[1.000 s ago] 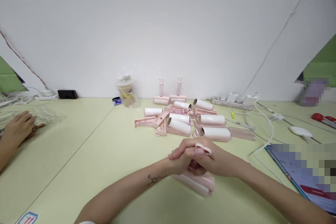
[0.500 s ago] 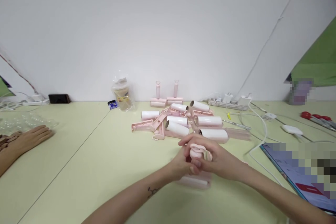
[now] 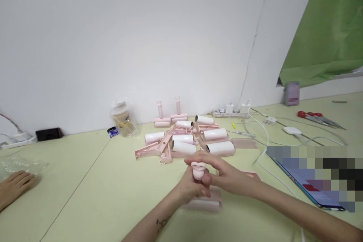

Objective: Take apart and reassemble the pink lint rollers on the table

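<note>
Both my hands meet over a pink lint roller (image 3: 203, 202) standing on the pale green table (image 3: 93, 193). My left hand (image 3: 189, 186) is wrapped round its upright pink handle (image 3: 197, 171) from the left. My right hand (image 3: 224, 174) closes on the same handle from the right, fingers over the looped top. The roller's pink base rests on the table under my hands. Just behind lies a pile of pink roller frames and white paper rolls (image 3: 187, 141).
Two assembled pink rollers (image 3: 169, 115) stand by the wall beside a bagged cup (image 3: 122, 121). A power strip (image 3: 230, 112), white cables, red scissors (image 3: 314, 117) and a tablet (image 3: 309, 185) lie at right. Another person's hand (image 3: 15, 186) rests at far left.
The view has swung right and tilted. My hands went from clasped flat over the roller to gripping its upright handle. The other person's hand slid nearer the table's left edge.
</note>
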`<state>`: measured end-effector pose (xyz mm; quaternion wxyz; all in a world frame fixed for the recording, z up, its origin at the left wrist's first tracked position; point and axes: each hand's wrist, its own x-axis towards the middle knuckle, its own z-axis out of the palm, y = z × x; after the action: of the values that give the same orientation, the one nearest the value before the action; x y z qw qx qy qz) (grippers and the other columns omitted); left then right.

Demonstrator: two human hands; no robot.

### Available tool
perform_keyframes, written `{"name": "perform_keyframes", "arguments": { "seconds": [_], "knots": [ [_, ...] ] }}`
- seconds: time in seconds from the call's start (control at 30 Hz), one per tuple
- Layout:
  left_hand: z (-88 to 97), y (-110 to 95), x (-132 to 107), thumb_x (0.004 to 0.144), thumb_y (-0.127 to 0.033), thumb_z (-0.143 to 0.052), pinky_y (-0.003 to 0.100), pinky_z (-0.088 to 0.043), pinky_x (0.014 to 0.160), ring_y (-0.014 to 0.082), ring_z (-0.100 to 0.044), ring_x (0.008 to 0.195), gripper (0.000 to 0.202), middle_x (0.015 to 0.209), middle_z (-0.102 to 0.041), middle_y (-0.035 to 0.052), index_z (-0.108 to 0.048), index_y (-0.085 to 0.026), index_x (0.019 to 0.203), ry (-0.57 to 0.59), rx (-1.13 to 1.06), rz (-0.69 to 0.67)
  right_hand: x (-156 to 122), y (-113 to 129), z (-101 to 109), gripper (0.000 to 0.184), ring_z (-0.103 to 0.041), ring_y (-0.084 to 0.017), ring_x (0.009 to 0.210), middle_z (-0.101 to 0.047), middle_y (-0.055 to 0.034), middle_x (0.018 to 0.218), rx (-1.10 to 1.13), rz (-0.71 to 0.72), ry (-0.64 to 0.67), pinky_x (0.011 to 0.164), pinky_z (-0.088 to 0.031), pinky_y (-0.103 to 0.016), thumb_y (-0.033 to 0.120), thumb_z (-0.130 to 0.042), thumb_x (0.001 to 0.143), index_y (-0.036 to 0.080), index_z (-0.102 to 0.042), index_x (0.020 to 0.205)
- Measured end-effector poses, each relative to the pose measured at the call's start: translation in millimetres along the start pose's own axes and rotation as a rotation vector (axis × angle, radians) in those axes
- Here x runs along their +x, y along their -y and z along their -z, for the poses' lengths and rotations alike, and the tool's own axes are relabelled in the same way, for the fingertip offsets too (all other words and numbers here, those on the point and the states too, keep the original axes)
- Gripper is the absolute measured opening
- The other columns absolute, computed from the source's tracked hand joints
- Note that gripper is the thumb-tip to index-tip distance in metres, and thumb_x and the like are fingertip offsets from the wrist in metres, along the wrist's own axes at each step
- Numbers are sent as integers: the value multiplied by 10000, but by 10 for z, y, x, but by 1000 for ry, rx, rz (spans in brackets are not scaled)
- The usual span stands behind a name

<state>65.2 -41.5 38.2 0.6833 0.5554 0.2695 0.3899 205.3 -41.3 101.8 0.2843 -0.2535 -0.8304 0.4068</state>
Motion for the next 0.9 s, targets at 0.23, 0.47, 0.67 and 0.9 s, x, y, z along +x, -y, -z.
{"name": "perform_keyframes", "arguments": {
  "seconds": [0.23,0.47,0.67,0.9],
  "knots": [
    [9,-365,-72,496,-255,-731,213,-372,459,92,-468,471,254,494,-485,-58,-501,-166,556,152,151,89,-89,60,6,373,-501,-223,1080,-552,-59,1164,-60,-47,-25,885,-420,-324,385,-493,852,260,-508,1204],
    [77,-313,-427,427,-333,-766,379,-400,807,289,-473,959,584,1021,-509,62,-527,-194,941,-92,1049,205,-372,-57,210,346,-334,-242,1246,-394,-61,1320,-89,-143,-200,870,-470,-345,363,-443,875,324,-449,1219],
    [462,-547,-688,627,-202,-618,307,-420,824,214,-556,931,376,1040,-585,8,-513,-246,986,-323,1001,212,-723,-345,313,292,-420,-215,1187,-463,-49,1236,-217,-110,-316,853,-489,-281,322,-462,865,343,-492,1155],
    [1683,-1500,-48,714,-299,-627,413,-428,822,262,-542,952,317,996,-583,59,-531,-168,986,-687,1408,147,-896,-635,214,223,-468,-207,1154,-514,-48,1176,-291,-64,-366,905,-440,-262,300,-491,849,316,-586,1050]
  ]
}}
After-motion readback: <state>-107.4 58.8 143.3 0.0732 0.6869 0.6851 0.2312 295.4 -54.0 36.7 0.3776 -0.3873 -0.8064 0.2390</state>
